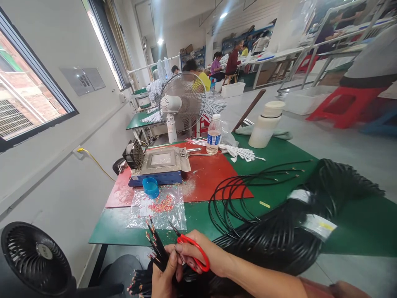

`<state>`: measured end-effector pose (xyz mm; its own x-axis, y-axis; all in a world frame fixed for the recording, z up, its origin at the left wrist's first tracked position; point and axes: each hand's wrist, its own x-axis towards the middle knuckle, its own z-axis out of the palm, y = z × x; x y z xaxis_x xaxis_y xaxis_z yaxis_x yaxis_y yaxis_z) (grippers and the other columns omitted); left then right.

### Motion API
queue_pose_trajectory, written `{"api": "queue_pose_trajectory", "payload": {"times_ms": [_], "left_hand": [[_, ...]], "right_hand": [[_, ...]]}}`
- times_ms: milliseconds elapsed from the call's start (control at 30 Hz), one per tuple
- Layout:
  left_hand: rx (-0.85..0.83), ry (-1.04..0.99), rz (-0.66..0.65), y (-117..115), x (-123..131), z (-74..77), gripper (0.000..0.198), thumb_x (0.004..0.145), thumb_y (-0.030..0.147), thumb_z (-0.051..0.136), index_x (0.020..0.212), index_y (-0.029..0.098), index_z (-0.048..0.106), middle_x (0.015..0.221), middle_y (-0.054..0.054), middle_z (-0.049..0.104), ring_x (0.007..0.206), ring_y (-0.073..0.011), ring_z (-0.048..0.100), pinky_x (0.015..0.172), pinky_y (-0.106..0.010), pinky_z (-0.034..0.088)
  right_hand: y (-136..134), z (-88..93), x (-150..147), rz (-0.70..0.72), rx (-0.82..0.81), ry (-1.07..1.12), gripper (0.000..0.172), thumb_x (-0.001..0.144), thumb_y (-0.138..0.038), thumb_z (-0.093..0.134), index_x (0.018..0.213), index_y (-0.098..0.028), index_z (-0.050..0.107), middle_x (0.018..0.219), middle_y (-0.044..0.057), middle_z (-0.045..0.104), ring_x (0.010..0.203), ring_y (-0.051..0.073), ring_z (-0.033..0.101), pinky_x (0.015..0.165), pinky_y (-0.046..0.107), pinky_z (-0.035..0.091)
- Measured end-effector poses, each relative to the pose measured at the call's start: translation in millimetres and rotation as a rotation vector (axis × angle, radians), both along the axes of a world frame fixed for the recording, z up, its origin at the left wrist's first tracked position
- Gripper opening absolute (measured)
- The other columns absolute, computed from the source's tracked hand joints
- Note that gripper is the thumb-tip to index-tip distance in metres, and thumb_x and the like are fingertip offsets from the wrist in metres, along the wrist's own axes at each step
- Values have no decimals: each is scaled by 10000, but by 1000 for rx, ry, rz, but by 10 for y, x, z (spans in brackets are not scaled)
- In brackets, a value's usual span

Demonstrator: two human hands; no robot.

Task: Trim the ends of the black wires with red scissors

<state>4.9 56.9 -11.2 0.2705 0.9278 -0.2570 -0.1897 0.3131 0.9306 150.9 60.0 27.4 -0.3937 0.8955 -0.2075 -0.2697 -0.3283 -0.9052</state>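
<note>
In the head view, my left hand is closed round a bunch of black cables, whose stripped ends with coloured wires point up. My right hand grips red-handled scissors, their dark tips pointing up and left beside the cable ends. Both hands are close together at the table's front edge. More black cable ends show below my left hand. A thick coil of black cables with white labels lies to the right. Several loose cables loop over the table behind my right hand.
On the green table lies a red mat with a solder pot and blue cup. A plastic bag bears small coloured scraps. Behind stand a bottle, white jar and fan. Another fan stands left.
</note>
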Motion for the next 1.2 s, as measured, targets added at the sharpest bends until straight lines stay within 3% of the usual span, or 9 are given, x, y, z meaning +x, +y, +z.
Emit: {"api": "queue_pose_trajectory", "payload": {"times_ms": [133,267,400,500,933,1200], "left_hand": [[-5,51,120,-29,53,-34,246,721,407,562,733,162,586,402,57,434,424,-66,380,503,-250,257],[-48,59,248,-43,88,-6,361,638,450,645,829,147,593,395,65,452,409,-58,367,476,-231,238],[-36,12,254,-38,90,1,347,638,445,645,819,151,610,412,51,478,413,-72,393,469,-242,256],[-20,8,205,-38,92,-21,316,656,434,630,783,145,615,425,41,485,415,-71,390,469,-242,261],[-48,45,209,-55,82,-40,294,694,409,598,852,160,588,435,54,483,444,-75,406,507,-241,300],[-45,3,150,-62,100,5,244,684,387,615,768,158,614,433,38,515,428,-59,396,496,-243,276]], "right_hand": [[-53,-106,-46,-116,186,-203,443,736,-534,583,568,-138,478,441,-49,438,363,44,377,355,164,265],[-69,-166,-63,-176,311,-349,446,719,-479,633,504,-143,435,444,-40,450,427,51,390,408,168,279],[-60,-180,-68,-117,88,-108,473,725,-579,574,585,-133,496,450,-48,444,354,44,367,356,167,281],[-53,-167,-73,-150,2,6,520,729,-621,538,600,-118,520,431,-53,422,334,37,359,343,160,272],[-70,-104,-74,-111,-9,3,507,675,-601,610,544,-127,485,431,-51,438,336,31,358,335,162,256],[-23,-89,-74,-109,-198,48,517,679,-602,581,498,-127,489,400,-48,420,323,40,354,336,180,223]]}}
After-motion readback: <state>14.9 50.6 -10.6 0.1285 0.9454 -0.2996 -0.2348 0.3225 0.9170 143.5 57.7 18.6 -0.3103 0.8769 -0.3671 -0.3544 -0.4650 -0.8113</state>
